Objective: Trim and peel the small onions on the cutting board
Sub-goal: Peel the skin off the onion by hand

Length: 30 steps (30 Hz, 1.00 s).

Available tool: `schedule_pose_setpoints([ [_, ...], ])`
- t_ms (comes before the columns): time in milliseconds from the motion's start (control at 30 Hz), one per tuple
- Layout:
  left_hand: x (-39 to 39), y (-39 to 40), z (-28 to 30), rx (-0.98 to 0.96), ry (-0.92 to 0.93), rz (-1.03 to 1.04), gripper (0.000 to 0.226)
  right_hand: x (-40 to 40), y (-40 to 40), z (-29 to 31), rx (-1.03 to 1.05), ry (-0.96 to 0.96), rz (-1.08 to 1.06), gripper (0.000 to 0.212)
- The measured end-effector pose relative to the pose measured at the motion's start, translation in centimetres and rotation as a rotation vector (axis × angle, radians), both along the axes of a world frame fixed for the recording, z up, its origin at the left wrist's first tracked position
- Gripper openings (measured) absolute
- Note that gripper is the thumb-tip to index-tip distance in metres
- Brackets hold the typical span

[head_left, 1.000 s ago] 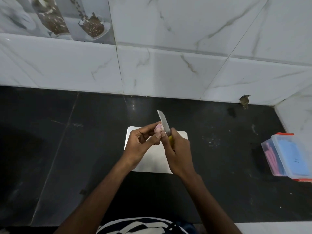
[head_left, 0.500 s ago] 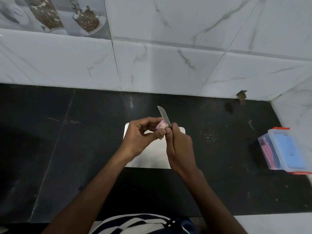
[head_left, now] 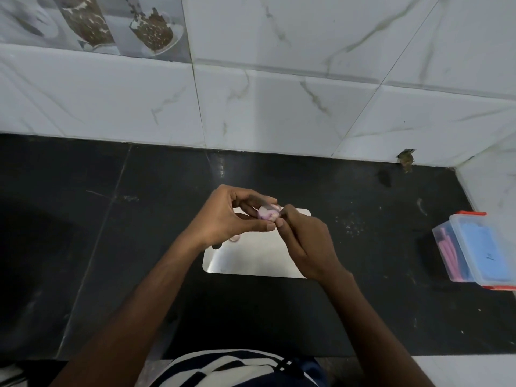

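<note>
Head view, mid-frame above the white cutting board (head_left: 251, 261): left hand (head_left: 223, 219) pinches a small pinkish onion (head_left: 268, 213), right hand (head_left: 301, 241) curls fingers at its skin; light, firm, likely slippery, best held by its ends.

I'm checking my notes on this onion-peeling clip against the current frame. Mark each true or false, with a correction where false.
1. The left hand holds a small onion above the cutting board. True.
2. The right hand rests flat on the counter. False: its fingers meet the onion.
3. A lidded plastic container sits on the counter to the right. True.
4. The cutting board is black. False: it is white, on a black counter.
</note>
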<state>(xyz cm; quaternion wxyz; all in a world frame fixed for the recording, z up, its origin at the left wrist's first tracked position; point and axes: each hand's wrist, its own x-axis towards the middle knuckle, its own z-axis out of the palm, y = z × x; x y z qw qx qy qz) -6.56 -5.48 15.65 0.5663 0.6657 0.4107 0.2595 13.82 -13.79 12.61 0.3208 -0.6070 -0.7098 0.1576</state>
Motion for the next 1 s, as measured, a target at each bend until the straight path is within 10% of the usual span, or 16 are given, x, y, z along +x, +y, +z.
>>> schedule_pose_setpoints([
  [133,0.7,-1.4,-2.3,-0.123,-0.130,0.184,0.037,-0.9,-0.2,-3.2,-0.043,0.697,-0.440,0.034],
  [300,0.9,-1.8,-6.1,-0.398,-0.273,0.239,0.025,0.2,-0.2,-10.2,-0.527,0.083,-0.439,0.014],
  [667,3.2,-3.5,-10.0,-0.668,-0.388,0.366,0.024,-0.6,0.8,-13.1,-0.638,-0.302,-0.362,0.022],
  [767,3.1,-3.6,-9.9,-0.579,-0.278,0.411,0.019,0.0,0.7,-10.4,-0.434,-0.122,-0.438,0.026],
  [900,3.2,-3.8,-9.7,-0.432,-0.227,0.385,0.020,0.6,0.2,-6.5,-0.486,0.593,-0.373,0.029],
  [1000,3.5,-4.2,-8.9,-0.345,-0.220,0.323,0.018,0.6,0.1,-5.6,-0.442,0.610,-0.277,0.029],
])
